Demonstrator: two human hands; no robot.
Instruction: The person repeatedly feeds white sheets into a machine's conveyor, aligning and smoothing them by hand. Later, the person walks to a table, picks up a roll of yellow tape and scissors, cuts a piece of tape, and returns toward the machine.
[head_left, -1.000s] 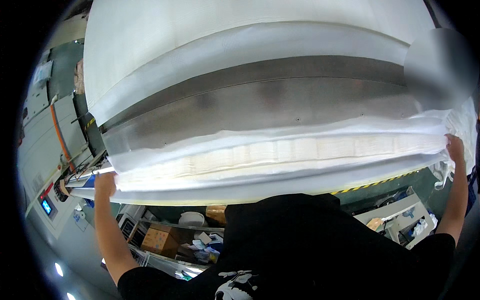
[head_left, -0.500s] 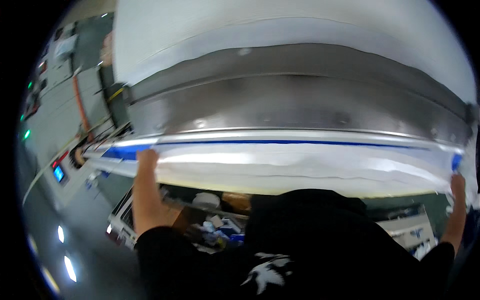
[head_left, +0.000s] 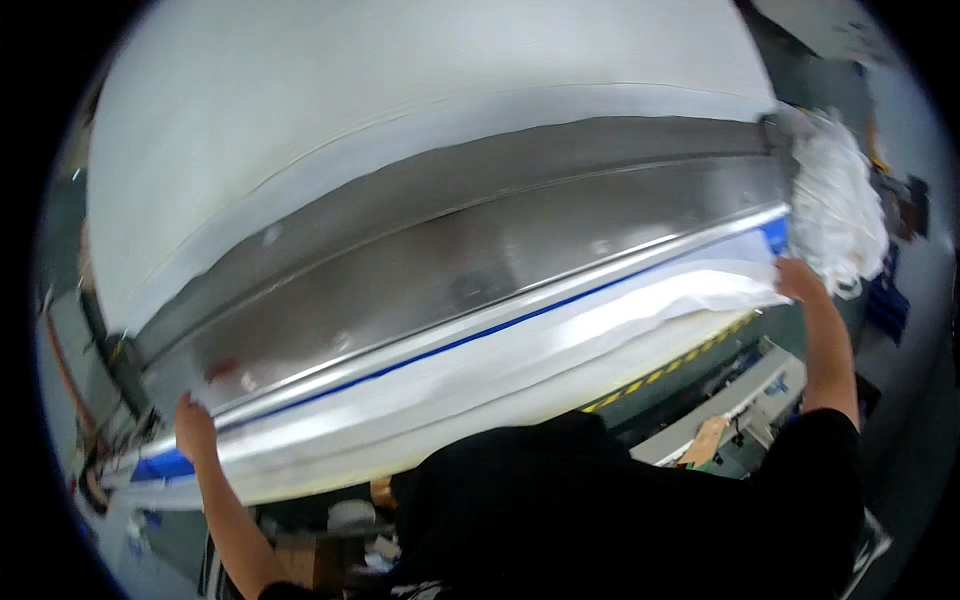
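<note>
A long strip of thin white fabric (head_left: 600,325) lies along the front of a machine, over a blue strip (head_left: 470,337) next to a metal rail. My left hand (head_left: 196,430) is closed on the fabric's left end, raised at the edge of the grey metal plate (head_left: 520,240). At the far right end my right hand (head_left: 797,280) pinches the other end of the same fabric, beside the exposed blue part. The fabric hangs between both hands in loose folds. My left fingertips are partly blurred.
Beyond the metal plate spreads a wide white sheet (head_left: 430,50). A heap of white plastic or cloth (head_left: 838,205) bulges past the right end. Below the machine edge, marked with yellow-black tape (head_left: 665,368), are a white bench frame (head_left: 700,410) and a brown box (head_left: 305,560).
The view has turned to the right and tilted. My left hand has lifted the fabric's left end toward the metal plate; the right hand keeps hold of its end.
</note>
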